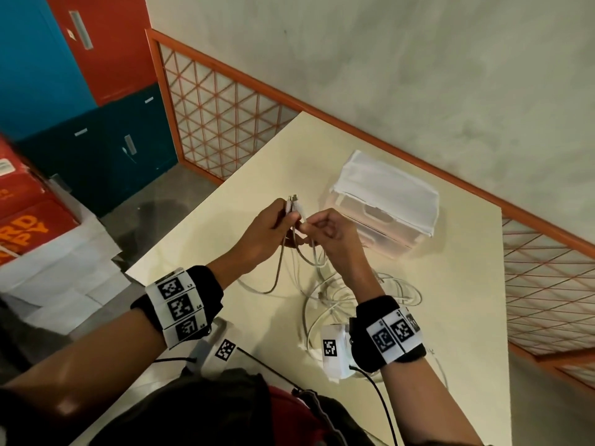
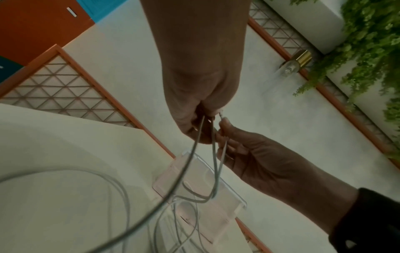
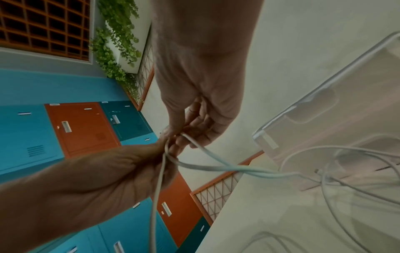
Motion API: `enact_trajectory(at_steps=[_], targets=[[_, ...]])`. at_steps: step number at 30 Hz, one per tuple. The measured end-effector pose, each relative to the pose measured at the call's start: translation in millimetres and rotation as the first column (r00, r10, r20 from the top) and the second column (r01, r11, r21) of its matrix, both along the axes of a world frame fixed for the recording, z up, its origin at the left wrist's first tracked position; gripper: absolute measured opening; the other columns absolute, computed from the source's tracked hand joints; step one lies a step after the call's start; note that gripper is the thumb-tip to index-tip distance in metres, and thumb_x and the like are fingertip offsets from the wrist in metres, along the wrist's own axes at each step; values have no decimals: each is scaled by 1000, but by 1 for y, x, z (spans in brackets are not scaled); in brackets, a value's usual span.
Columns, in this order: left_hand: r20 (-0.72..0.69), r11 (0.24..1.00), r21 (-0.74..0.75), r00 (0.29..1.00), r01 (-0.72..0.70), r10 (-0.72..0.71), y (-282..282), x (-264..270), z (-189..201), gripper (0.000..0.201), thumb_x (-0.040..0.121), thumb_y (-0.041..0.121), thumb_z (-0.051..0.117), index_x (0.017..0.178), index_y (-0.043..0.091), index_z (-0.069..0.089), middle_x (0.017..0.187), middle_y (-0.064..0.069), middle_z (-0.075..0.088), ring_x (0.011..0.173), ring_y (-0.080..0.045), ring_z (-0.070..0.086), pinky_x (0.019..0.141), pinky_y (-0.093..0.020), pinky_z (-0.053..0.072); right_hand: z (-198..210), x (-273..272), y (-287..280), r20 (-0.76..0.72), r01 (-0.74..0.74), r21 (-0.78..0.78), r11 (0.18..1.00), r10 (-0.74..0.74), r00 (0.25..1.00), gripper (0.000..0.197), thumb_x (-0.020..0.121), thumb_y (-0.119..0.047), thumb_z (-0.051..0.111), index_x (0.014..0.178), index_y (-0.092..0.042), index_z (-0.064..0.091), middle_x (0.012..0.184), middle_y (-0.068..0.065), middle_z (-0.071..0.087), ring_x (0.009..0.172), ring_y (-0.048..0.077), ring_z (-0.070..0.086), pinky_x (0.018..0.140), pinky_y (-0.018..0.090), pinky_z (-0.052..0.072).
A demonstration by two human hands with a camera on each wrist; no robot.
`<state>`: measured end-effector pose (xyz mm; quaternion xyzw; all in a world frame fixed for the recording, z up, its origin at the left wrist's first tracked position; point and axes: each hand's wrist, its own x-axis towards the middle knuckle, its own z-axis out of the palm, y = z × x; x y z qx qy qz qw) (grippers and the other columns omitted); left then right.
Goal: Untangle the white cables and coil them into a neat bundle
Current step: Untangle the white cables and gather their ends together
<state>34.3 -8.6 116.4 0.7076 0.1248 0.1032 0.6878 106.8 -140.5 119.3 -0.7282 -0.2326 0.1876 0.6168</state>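
Observation:
Both hands are raised above the cream table [image 1: 457, 323] with the white cables between them. My left hand [image 1: 285, 220] grips two cable strands just below their plug ends [image 1: 293, 201], which stick up past its fingers. My right hand [image 1: 307, 225] pinches a strand right beside the left hand's fingers. The strands [image 2: 214, 164] hang down in loops to a loose tangle of white cable [image 1: 335, 300] lying on the table under my right wrist. In the right wrist view two strands cross [image 3: 244, 169] just below the hands.
A clear plastic box [image 1: 380, 233] with a white cloth over it stands on the table just beyond my right hand. The table's left edge drops off toward blue and orange lockers [image 1: 96, 75]. An orange lattice railing [image 1: 225, 123] borders the far side.

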Motion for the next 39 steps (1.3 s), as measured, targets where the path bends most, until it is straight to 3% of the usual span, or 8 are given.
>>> enact_trajectory(at_steps=[4, 10, 13, 21, 27, 33, 36, 39], targets=[[34, 999, 39, 999, -8, 7, -13, -5, 5, 27, 101, 16, 39, 103, -8, 51, 80, -4, 58, 59, -4, 61, 65, -21, 56, 2, -8, -5, -42, -51, 79, 996, 55, 998, 18, 82, -4, 68, 88, 7, 55, 67, 11, 65, 59, 14, 60, 58, 23, 46], [29, 993, 117, 999, 14, -17, -27, -11, 14, 31, 102, 23, 31, 103, 1, 53, 92, 6, 61, 81, -7, 59, 81, -22, 49, 2, -17, -18, -69, -176, -38, 984, 173, 983, 17, 93, -21, 58, 90, -8, 48, 72, 1, 63, 63, 16, 57, 60, 23, 47], [97, 994, 73, 993, -76, 69, -31, -11, 27, 30, 104, 22, 24, 98, 7, 49, 87, 8, 60, 71, 10, 57, 71, -4, 44, -7, -22, -25, 14, -321, -221, 921, 332, 943, 23, 99, -29, 45, 85, -12, 52, 68, 0, 60, 59, 10, 54, 60, 21, 45], [267, 951, -282, 942, -124, 202, -22, -15, 42, 31, 104, 22, 21, 80, 17, 40, 59, 10, 35, 49, -4, 32, 52, -20, 35, -19, 8, -62, 158, -281, -531, 800, 418, 894, 40, 97, -40, 44, 72, -13, 60, 61, -4, 55, 55, 2, 49, 60, 11, 39], [333, 919, -321, 882, -228, 335, -4, -12, 61, 33, 104, 24, 20, 76, 17, 37, 48, 14, 36, 43, 0, 25, 41, -14, 21, -39, 45, -97, 240, -161, -650, 742, 403, 883, 27, 98, -27, 46, 77, -15, 59, 68, -2, 57, 66, 15, 54, 70, 33, 42], [156, 979, 157, 983, -126, 102, -13, -18, 40, 24, 86, 32, 63, 74, 20, 47, 57, 9, 33, 45, -3, 28, 43, -17, 29, -13, 54, -100, 283, -121, -605, 787, 354, 891, 24, 96, -14, 48, 79, -14, 64, 60, -6, 53, 52, 0, 49, 56, 17, 38], [-110, 855, 506, 992, 116, -70, -35, -9, 20, 50, 60, 41, 84, 88, 8, 60, 62, 1, 50, 55, -12, 39, 54, -27, 35, 13, 49, -90, 288, -147, -537, 831, 344, 894, 17, 91, -11, 54, 82, -10, 68, 57, -10, 54, 52, 0, 50, 54, 13, 37], [-135, 803, 573, 985, 164, -105, -48, -2, 11, 34, 76, 33, 76, 72, 6, 55, 67, -5, 59, 68, -27, 56, 56, -26, 30, 37, 42, -78, 328, -179, -472, 863, 360, 873, 12, 88, -12, 60, 79, -12, 68, 56, -10, 53, 53, 4, 46, 55, 17, 36]])
